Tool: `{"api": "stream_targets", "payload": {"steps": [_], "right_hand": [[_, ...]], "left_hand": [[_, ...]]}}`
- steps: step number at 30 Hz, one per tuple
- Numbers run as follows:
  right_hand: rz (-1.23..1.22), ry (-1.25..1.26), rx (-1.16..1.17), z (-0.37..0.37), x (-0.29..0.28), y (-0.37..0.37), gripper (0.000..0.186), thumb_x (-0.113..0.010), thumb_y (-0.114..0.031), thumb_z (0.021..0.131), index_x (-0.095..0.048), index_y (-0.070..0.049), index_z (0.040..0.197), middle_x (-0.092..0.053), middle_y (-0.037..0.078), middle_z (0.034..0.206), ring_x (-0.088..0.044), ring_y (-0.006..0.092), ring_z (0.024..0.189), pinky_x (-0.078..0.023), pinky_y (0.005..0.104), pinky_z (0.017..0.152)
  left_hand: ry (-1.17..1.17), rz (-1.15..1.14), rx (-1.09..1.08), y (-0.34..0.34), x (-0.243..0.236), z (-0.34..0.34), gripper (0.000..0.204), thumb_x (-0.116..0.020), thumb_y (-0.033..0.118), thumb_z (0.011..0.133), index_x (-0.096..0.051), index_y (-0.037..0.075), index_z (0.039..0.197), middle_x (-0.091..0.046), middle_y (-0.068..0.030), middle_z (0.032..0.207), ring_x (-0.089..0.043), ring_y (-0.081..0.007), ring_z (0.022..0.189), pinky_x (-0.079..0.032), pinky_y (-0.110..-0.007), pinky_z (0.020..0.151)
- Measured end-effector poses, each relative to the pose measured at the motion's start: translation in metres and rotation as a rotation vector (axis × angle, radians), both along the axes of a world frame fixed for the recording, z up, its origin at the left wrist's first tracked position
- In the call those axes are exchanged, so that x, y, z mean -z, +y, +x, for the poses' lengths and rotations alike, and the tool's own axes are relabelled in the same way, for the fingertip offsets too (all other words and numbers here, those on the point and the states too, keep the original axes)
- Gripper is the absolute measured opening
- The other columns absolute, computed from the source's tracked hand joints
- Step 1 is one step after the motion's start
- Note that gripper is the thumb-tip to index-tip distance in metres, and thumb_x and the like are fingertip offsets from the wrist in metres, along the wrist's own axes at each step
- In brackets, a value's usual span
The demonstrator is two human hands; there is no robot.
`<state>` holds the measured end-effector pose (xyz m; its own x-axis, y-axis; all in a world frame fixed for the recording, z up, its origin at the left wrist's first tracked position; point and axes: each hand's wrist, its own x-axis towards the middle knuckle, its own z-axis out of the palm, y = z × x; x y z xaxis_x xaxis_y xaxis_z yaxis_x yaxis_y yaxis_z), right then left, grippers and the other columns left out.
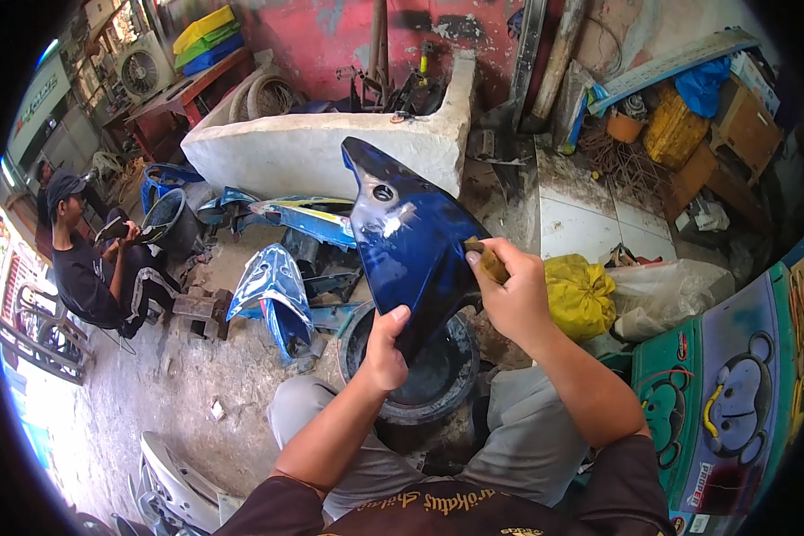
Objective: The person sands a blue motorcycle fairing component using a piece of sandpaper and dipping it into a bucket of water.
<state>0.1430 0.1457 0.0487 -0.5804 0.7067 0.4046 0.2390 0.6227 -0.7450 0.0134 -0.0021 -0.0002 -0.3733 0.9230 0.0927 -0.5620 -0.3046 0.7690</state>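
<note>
A glossy dark blue motorcycle body panel (402,237) is held up in front of me, tilted, with a round hole near its top and a pale worn patch below that. My left hand (387,350) grips its lower edge, thumb on the front face; the other fingers are hidden behind. At the panel's right edge my right hand (512,290) pinches a folded brownish piece that looks like sandpaper (489,261), touching or very near the surface. Under the panel, between my knees, stands a round black basin (411,393) with dark contents.
Blue-and-white body panels (272,290) lie on the floor left of the basin. A person (98,241) sits far left, handling a dark part. Behind is a low white wall (330,147). A yellow bag (579,295) and green-and-purple monkey-print boxes (732,393) stand right; a pale fairing (179,478) lies lower left.
</note>
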Motion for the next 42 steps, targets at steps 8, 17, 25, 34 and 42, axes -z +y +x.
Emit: {"api": "stream_targets", "payload": {"steps": [8,17,25,34,42], "right_hand": [[0.267,0.120,-0.351,-0.003,0.011,-0.036,0.030,-0.075,0.002,0.077,-0.070,-0.002,0.106,-0.071,0.016,0.088,-0.072,0.0336,0.080,-0.056,0.0385,0.071],[0.294,0.107,-0.296,0.002,0.009,-0.046,0.018,-0.075,-0.001,0.085,-0.070,-0.001,0.103,-0.073,0.018,0.091,-0.073,0.0302,0.077,-0.055,0.0357,0.068],[0.236,0.103,-0.182,0.008,0.011,-0.037,0.035,-0.072,0.003,0.074,-0.069,-0.003,0.109,-0.070,0.016,0.089,-0.071,0.0326,0.080,-0.055,0.0395,0.069],[0.101,0.042,-0.073,0.004,0.014,-0.015,0.033,-0.074,0.004,0.075,-0.070,-0.003,0.107,-0.073,0.016,0.096,-0.072,0.0350,0.087,-0.056,0.0410,0.074],[0.140,0.113,-0.162,0.001,0.012,-0.018,0.016,-0.077,-0.005,0.086,-0.071,-0.001,0.101,-0.074,0.017,0.090,-0.074,0.0264,0.077,-0.055,0.0361,0.067]], "left_hand": [[-0.102,0.031,0.066,-0.008,0.026,-0.012,0.064,-0.049,0.035,0.097,-0.044,-0.002,0.149,-0.061,-0.0144,0.141,-0.061,-0.0255,0.128,-0.045,-0.038,0.111],[-0.028,-0.018,0.038,-0.007,0.021,-0.009,0.063,-0.049,0.032,0.096,-0.045,-0.002,0.149,-0.060,-0.0153,0.142,-0.060,-0.0265,0.130,-0.043,-0.039,0.113],[0.019,0.089,-0.032,-0.011,0.009,0.002,0.062,-0.047,0.030,0.096,-0.046,-0.004,0.148,-0.060,-0.0170,0.143,-0.059,-0.0275,0.131,-0.043,-0.040,0.114],[0.059,0.037,-0.048,-0.008,0.014,0.004,0.059,-0.046,0.030,0.096,-0.049,-0.003,0.145,-0.060,-0.0159,0.142,-0.059,-0.0255,0.130,-0.044,-0.039,0.112],[-0.071,0.038,0.023,-0.003,0.018,0.002,0.058,-0.048,0.030,0.096,-0.050,-0.001,0.145,-0.062,-0.0151,0.139,-0.062,-0.0255,0.124,-0.046,-0.039,0.109]]}}
